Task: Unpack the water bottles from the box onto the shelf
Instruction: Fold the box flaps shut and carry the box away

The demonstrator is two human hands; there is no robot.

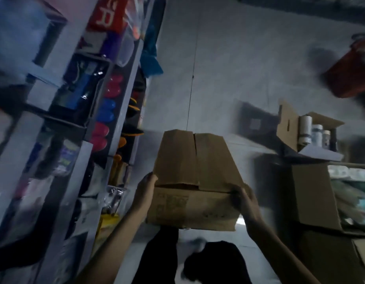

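Note:
A closed brown cardboard box (pixel 193 177) is held in the air above the tiled floor, its top flaps folded shut. My left hand (pixel 145 187) grips its near left corner and my right hand (pixel 244 199) grips its near right corner. No bottles show inside it. A tall shelf unit (pixel 83 111) packed with coloured goods runs along the left. An open smaller box (pixel 288 128) at the right holds several pale upright bottles (pixel 305 130). The frame is motion-blurred.
A large open carton (pixel 312 193) with wrapped goods stands on the floor at the right. A red basket (pixel 349 76) sits at the far right. Pale floor tiles (pixel 228 68) stretch ahead. My dark trouser legs (pixel 208 263) are below the box.

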